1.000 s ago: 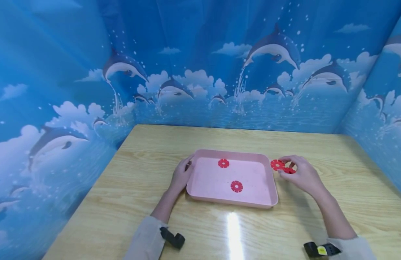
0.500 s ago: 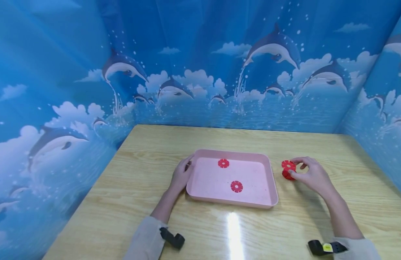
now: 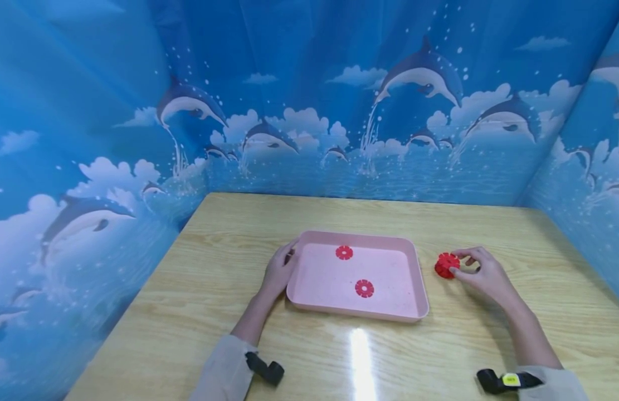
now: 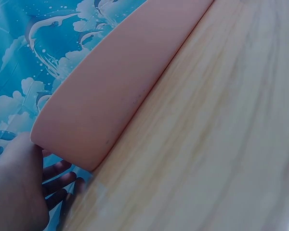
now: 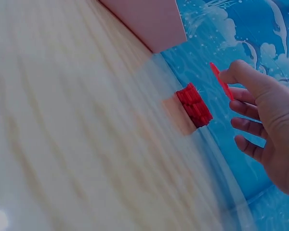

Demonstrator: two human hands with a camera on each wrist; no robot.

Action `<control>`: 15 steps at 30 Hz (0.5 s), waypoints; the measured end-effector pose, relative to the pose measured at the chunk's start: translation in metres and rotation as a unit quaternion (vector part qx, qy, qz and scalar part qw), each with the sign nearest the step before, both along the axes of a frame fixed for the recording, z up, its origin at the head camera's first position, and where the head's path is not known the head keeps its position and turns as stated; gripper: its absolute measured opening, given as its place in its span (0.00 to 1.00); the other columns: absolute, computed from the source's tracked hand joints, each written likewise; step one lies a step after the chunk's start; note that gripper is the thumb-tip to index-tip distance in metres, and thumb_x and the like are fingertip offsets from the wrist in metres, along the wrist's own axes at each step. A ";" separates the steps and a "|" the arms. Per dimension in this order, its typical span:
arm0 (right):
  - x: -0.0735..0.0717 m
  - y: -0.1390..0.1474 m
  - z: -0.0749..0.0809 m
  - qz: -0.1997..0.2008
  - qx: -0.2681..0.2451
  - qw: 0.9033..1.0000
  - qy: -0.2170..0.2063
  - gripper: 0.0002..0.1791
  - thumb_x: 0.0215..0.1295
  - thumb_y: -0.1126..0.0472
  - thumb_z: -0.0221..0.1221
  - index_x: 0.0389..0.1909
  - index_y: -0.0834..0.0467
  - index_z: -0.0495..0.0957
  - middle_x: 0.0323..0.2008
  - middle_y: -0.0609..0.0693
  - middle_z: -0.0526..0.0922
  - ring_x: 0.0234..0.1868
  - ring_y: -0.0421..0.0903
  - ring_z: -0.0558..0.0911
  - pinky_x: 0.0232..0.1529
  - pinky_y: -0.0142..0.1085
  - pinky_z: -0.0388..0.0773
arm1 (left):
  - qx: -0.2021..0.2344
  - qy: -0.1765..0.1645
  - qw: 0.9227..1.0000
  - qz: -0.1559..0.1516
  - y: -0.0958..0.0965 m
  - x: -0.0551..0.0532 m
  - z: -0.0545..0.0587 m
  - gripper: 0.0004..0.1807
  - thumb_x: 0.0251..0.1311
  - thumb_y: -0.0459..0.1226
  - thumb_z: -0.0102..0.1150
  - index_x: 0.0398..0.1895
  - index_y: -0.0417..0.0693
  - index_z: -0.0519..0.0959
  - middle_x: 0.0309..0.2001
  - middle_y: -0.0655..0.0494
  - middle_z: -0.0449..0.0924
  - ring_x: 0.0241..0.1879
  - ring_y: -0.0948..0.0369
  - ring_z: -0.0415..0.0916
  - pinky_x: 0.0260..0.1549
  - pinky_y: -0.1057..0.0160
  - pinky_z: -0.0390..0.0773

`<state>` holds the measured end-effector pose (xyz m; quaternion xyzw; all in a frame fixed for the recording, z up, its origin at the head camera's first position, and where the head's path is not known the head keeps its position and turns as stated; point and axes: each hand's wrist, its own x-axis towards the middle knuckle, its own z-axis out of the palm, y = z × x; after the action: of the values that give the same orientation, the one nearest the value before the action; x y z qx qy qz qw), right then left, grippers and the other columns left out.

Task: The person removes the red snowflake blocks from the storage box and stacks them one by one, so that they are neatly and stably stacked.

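My right hand pinches a thin red notched disc between thumb and forefinger, the other fingers loosely bent. Just under that disc, a short stack of red notched discs stands on the table; from the head view the held disc overlaps the stack. At the left end of a shallow pink tray, my left hand holds its side. The left wrist view has the thumb at the tray's rim and the fingers beside the outer wall. Inside the tray lie two flat red discs, one toward the back, another nearer the front.
The light wooden table reaches back to a blue dolphin-print curtain, which also closes off the left and right sides. The stack stands a short way right of the tray. A bright light reflection shows on the table in front.
My right hand has moved right, away from the tray's right edge. One of the red discs it carried is now on the stack, and the other has come down over it. The left hand stays put.
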<state>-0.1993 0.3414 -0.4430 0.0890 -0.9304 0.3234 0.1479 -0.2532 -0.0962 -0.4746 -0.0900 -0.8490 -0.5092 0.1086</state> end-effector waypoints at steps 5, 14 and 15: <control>0.000 0.004 -0.008 0.008 -0.014 1.000 0.010 0.21 0.52 0.64 0.65 0.48 0.66 0.75 0.39 0.56 0.72 0.36 0.47 0.69 0.29 0.27 0.69 | 0.000 -0.003 1.000 -0.001 0.000 0.000 0.000 0.22 0.63 0.32 0.50 0.61 0.45 0.70 0.43 0.45 0.75 0.43 0.51 0.73 0.46 0.51 0.72; 0.000 0.006 -0.019 0.013 -0.042 0.999 0.026 0.19 0.52 0.67 0.64 0.46 0.67 0.76 0.39 0.56 0.72 0.35 0.41 0.69 0.29 0.23 0.68 | 0.001 0.000 1.000 0.000 0.000 0.000 -0.001 0.21 0.63 0.33 0.51 0.60 0.45 0.70 0.43 0.45 0.75 0.43 0.51 0.73 0.46 0.52 0.72; 0.000 0.006 -0.019 0.014 -0.042 0.999 0.024 0.19 0.53 0.67 0.64 0.46 0.67 0.76 0.40 0.56 0.72 0.35 0.41 0.69 0.30 0.23 0.68 | -0.001 0.002 1.000 -0.001 0.000 0.000 -0.001 0.21 0.63 0.33 0.51 0.60 0.44 0.70 0.43 0.45 0.75 0.43 0.51 0.73 0.46 0.52 0.73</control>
<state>-0.1996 0.3479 -0.4623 0.1032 -0.9109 0.3620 0.1691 -0.2528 -0.0963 -0.4754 -0.0914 -0.8494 -0.5081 0.1094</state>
